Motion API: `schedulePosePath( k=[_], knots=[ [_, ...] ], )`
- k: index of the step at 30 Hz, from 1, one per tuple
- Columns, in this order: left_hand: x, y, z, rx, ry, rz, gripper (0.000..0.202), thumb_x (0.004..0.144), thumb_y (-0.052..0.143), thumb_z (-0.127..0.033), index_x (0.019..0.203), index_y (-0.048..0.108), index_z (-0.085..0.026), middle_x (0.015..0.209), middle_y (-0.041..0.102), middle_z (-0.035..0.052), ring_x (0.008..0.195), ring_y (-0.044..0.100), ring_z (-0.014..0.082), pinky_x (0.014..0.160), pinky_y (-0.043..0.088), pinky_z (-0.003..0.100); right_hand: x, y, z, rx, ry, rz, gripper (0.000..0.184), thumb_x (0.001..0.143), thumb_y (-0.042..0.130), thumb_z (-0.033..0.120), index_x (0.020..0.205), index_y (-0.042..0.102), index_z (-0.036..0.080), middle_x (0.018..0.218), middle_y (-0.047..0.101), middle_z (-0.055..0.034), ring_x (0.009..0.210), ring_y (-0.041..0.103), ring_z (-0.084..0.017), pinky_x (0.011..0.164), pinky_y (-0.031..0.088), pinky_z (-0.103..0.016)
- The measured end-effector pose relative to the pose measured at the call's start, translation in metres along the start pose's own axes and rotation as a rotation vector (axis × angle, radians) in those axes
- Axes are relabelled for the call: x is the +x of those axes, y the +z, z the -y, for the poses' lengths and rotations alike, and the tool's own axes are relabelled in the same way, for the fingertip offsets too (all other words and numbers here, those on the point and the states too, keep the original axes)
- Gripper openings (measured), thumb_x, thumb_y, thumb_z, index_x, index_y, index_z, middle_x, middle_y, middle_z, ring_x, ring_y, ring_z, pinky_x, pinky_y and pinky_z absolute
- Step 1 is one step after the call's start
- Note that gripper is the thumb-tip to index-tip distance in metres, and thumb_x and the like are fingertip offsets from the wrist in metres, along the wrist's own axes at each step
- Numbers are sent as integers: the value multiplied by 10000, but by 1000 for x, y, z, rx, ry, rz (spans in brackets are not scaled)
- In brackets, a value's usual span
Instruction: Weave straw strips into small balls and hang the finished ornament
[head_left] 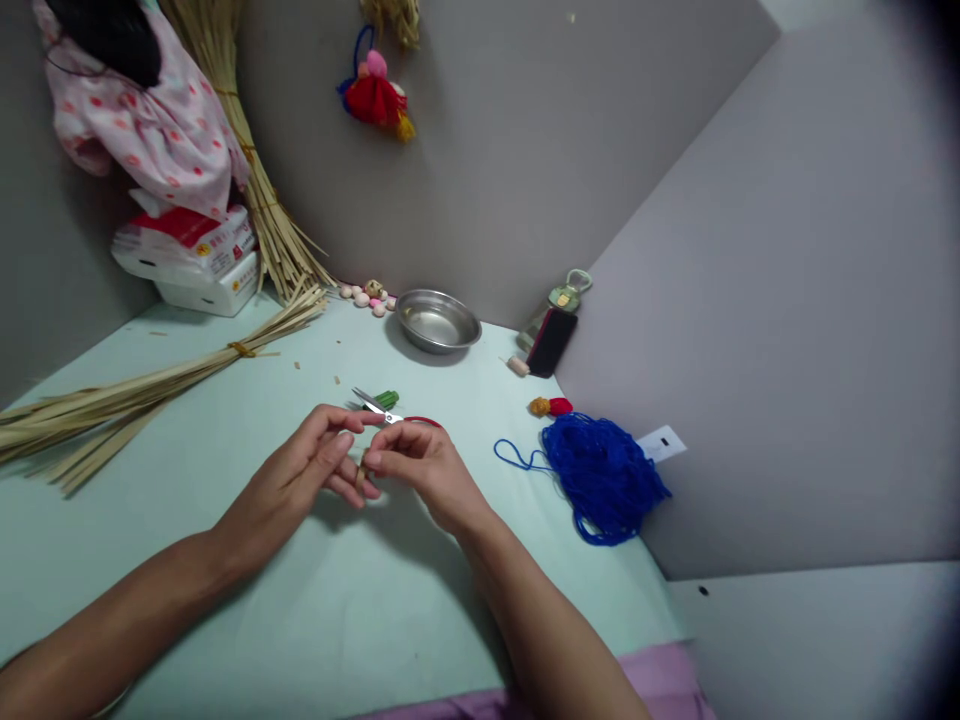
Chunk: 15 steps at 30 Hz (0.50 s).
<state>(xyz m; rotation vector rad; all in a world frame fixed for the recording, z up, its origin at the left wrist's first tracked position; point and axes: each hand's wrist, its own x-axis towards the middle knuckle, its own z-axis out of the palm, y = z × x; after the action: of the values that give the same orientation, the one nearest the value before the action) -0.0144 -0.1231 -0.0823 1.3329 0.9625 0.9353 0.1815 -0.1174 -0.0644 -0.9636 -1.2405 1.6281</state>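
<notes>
Above the mid-table, my left hand (315, 455) and my right hand (420, 465) meet. Between them is a small tan straw strip (361, 474), bent at the left fingers. My right thumb and forefinger pinch its upper end. The left thumb presses toward its curled fingers around the strip; their exact contact is partly hidden. Just beyond the hands lie scissors (386, 415) with a red handle, the blades pointing left and the handle partly covered by my right hand. A small green bundle (386, 400) lies by the blades.
A tied straw bundle (187, 365) lies left; another straw bundle (259, 190) leans on the wall by tissue packs (202, 250). A metal bowl (439, 325), beads (364, 298), a phone (553, 342), a bottle (564, 298) and blue cord (604, 480) sit around. A red doll ornament (375, 98) hangs above.
</notes>
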Motion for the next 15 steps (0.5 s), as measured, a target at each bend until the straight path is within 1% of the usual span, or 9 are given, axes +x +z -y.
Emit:
schedulePosePath(
  k=[2, 4, 5, 7, 9, 10, 12, 15],
  knots=[
    [1, -3, -1, -7, -16, 4, 618, 1040, 589, -749, 1350, 608, -216, 927, 836, 82, 831, 850, 296, 746, 690, 413, 0, -2, 4, -5, -7, -34, 254, 754, 956, 374, 807, 761, 219, 752, 709, 31, 696, 614, -126, 736, 506, -290],
    [2, -6, -3, -11, -10, 34, 599, 1030, 608, -746, 1312, 632, -219, 954, 841, 91, 835, 852, 301, 756, 697, 421, -1, -3, 8, -14, 8, -35, 286, 742, 967, 407, 803, 756, 224, 747, 699, 32, 702, 618, -136, 733, 528, -298],
    [3, -6, -4, -15, 3, 51, 582, 1025, 621, -743, 1289, 645, -225, 1027, 848, 106, 834, 851, 297, 750, 702, 419, -2, -3, 10, -17, 13, -33, 296, 738, 972, 417, 799, 755, 226, 746, 700, 31, 703, 620, -138, 735, 538, -302],
    [3, -6, -4, -18, 36, 74, 525, 1020, 656, -722, 1222, 672, -239, 1293, 819, 140, 828, 850, 269, 737, 711, 402, -2, -3, 11, -17, 14, -26, 299, 726, 984, 417, 795, 761, 229, 758, 714, 28, 712, 631, -139, 758, 556, -309],
    [2, -6, -3, -16, 50, 79, 450, 1018, 697, -682, 1116, 687, -243, 1558, 704, 141, 818, 846, 227, 736, 718, 377, -3, -2, 11, -6, 11, -18, 298, 715, 994, 415, 789, 769, 234, 754, 722, 30, 712, 639, -139, 782, 570, -317],
    [2, -5, -2, -12, 48, 78, 424, 1022, 708, -660, 1062, 687, -238, 1637, 648, 130, 815, 843, 210, 740, 720, 366, -2, -2, 10, 1, 13, -16, 305, 708, 1000, 422, 785, 770, 236, 746, 723, 32, 707, 642, -141, 788, 577, -322],
    [2, -4, -1, 4, 46, 68, 417, 1033, 702, -639, 977, 680, -226, 1680, 612, 115, 796, 831, 187, 735, 719, 356, -1, -3, 9, 10, 27, -9, 333, 693, 1012, 444, 786, 766, 240, 736, 729, 35, 700, 649, -145, 791, 586, -328],
    [2, -3, -1, 42, 75, 51, 419, 1048, 663, -638, 972, 719, -229, 1587, 676, 117, 728, 790, 165, 690, 701, 349, 0, -6, 8, 35, 65, 27, 394, 671, 1038, 474, 802, 753, 236, 742, 744, 38, 698, 665, -142, 787, 583, -319]
  ],
)
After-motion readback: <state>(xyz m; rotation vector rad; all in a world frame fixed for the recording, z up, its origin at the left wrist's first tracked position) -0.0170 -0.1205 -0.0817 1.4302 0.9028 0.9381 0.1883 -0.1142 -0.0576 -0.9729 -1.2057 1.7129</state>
